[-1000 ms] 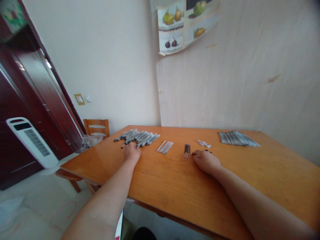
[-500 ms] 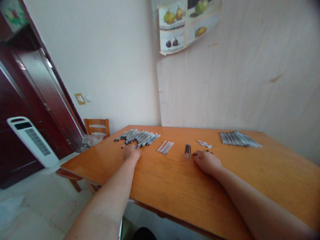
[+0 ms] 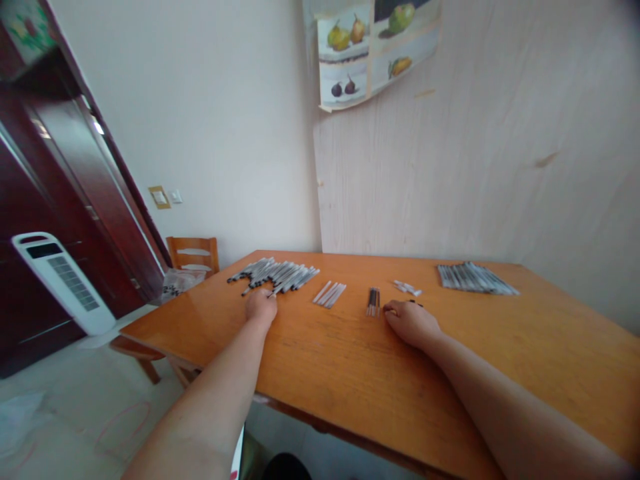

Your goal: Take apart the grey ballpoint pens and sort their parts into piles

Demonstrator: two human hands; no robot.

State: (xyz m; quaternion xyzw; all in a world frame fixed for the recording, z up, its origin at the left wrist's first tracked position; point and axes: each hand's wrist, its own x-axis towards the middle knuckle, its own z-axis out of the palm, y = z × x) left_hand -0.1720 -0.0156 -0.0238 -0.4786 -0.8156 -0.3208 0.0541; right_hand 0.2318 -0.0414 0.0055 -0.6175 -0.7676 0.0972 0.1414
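Note:
At the front edge of a loose pile of clear, black-tipped pens (image 3: 293,275), my left hand (image 3: 261,307) is closed, its fingertips on the end of one pen. My right hand (image 3: 413,324) rests on the table with its fingers curled together; whatever they may hold is hidden. Just left of it lie several thin, dark ink refills (image 3: 373,300) side by side. Between my two hands is a row of slim whitish tubes (image 3: 330,295). Small white pieces (image 3: 407,288) and some small black pieces (image 3: 416,303) lie beyond my right hand, the black ones partly hidden.
A neat batch of pens (image 3: 475,278) lies on the wooden table (image 3: 340,373) at the far right. Behind the table is a wall with fruit pictures (image 3: 345,60). A chair (image 3: 194,253) with a plastic bag (image 3: 181,280) stands off the left side, near a white fan (image 3: 63,283).
My left hand has shifted very slightly, and a pen end shows more clearly at its fingertips. My right hand stays in place. The whole view has moved a little.

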